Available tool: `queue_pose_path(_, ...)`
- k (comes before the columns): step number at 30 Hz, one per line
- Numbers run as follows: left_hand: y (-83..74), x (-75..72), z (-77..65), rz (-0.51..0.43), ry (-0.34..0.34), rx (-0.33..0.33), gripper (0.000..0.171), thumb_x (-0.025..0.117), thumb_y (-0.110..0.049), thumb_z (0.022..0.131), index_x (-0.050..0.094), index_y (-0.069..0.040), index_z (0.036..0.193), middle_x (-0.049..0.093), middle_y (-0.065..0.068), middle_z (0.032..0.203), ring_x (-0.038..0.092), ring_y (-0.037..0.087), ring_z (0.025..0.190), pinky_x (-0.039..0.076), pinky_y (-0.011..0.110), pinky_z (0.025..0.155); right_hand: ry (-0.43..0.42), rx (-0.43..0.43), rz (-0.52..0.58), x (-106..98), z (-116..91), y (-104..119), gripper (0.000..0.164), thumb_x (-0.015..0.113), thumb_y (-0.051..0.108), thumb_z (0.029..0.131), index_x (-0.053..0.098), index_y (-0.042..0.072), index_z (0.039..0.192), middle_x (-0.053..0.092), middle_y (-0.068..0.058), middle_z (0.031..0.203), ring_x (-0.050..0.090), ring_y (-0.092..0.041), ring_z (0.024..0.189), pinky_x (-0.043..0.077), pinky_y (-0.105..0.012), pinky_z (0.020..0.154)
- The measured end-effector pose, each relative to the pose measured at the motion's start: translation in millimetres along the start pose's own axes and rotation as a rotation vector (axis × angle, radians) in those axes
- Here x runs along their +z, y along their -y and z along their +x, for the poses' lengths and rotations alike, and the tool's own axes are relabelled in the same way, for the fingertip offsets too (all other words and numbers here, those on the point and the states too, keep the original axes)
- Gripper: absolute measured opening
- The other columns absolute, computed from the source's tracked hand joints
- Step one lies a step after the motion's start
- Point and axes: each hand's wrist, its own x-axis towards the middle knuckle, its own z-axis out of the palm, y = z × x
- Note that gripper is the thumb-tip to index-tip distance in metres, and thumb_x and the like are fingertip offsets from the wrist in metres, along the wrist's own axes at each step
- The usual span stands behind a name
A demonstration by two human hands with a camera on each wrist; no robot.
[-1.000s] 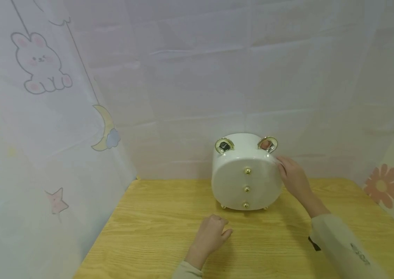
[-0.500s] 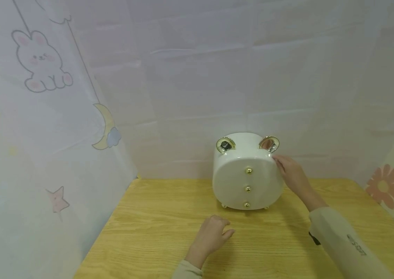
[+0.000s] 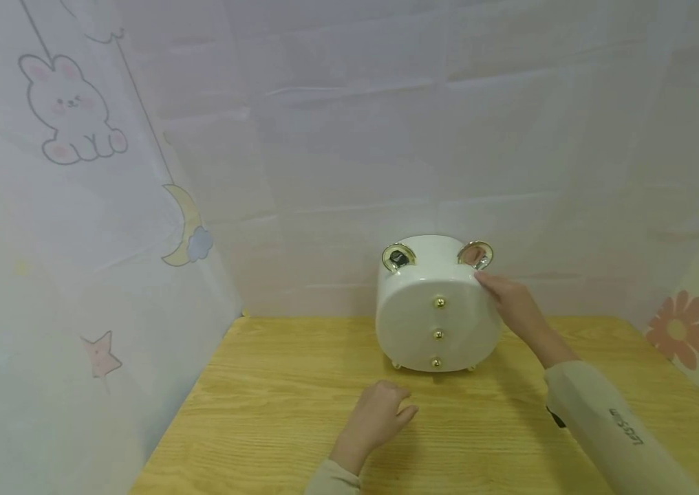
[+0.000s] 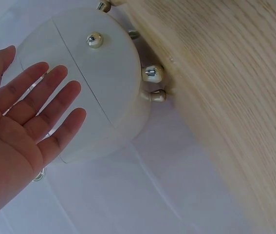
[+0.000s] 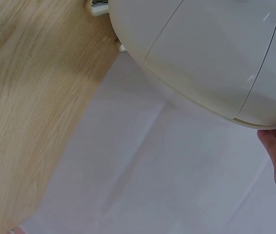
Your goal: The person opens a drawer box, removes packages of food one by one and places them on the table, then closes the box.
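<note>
A glossy white drawer box [image 3: 408, 326] with round gold knobs down its front and two gold-rimmed ears stands upright at the table's back. My right hand [image 3: 513, 306] touches its upper right edge, just below the right ear [image 3: 475, 255]. In the right wrist view, the fingertips [image 5: 269, 139] meet the rounded side by the top drawer, where a thin gap shows; the rest of this hand is out of frame. My left hand [image 3: 375, 417] is held in front of the box, holding nothing. Its fingers look spread and nearly straight in the left wrist view [image 4: 35, 105].
The wooden table [image 3: 275, 399] carries the box close to its back edge. Behind it hangs a pale cloth backdrop [image 3: 337, 172], with printed figures on the left and a red flower [image 3: 684, 330] on the right. Short gold feet [image 4: 152, 74] lift the box off the table.
My right hand has slid slightly left along the upper right edge of the box, closer to the ear. The left hand and the box have hardly moved.
</note>
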Motion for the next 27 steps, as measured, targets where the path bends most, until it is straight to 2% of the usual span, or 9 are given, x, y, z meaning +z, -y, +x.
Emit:
queue_pose_path(5, -0.8, -2.6, 3.4, -0.036, 0.006, -0.011, 0.021, 0.063, -0.024, 0.087, 0.07, -0.007, 0.096, 0.07, 0.003, 0.094, 0.064, 0.016, 0.089, 0.05, 0.026, 0.078, 0.014, 0.023, 0.002, -0.3, 1.4, 1.4, 0.028, 0.054, -0.011, 0.084, 0.058, -0.011, 0.112, 0.059, -0.028, 0.11, 0.057, -0.045, 0.097, 0.047, -0.053, 0.081)
queue_pose_path(10, -2.0, -5.5, 5.8, -0.032, 0.008, -0.01, 0.022, 0.063, -0.025, 0.087, 0.069, -0.007, 0.097, 0.069, 0.003, 0.095, 0.064, 0.015, 0.089, 0.05, 0.025, 0.078, 0.003, 0.023, 0.005, -0.3, 1.6, 2.8, 0.028, 0.055, -0.012, 0.083, 0.058, -0.012, 0.111, 0.059, -0.028, 0.109, 0.057, -0.046, 0.096, 0.047, -0.053, 0.08)
queue_pose_path(20, -3.1, -10.0, 17.6, 0.008, -0.085, 0.029, 0.019, 0.066, -0.025, 0.084, 0.07, -0.008, 0.093, 0.069, 0.001, 0.091, 0.063, 0.013, 0.084, 0.049, 0.023, 0.075, -0.047, 0.048, -0.012, 0.3, -2.0, 3.1, 0.028, 0.057, -0.014, 0.08, 0.061, -0.011, 0.107, 0.061, -0.029, 0.103, 0.058, -0.046, 0.091, 0.048, -0.052, 0.076)
queue_pose_path(27, -4.7, -14.3, 25.4, -0.023, -0.083, 0.015, 0.02, 0.066, -0.023, 0.084, 0.069, -0.008, 0.097, 0.068, 0.002, 0.098, 0.063, 0.014, 0.09, 0.049, 0.022, 0.078, -0.056, 0.051, -0.012, 2.9, -1.2, 1.7, 0.027, 0.056, -0.013, 0.081, 0.06, -0.011, 0.108, 0.061, -0.029, 0.101, 0.059, -0.045, 0.09, 0.049, -0.051, 0.075)
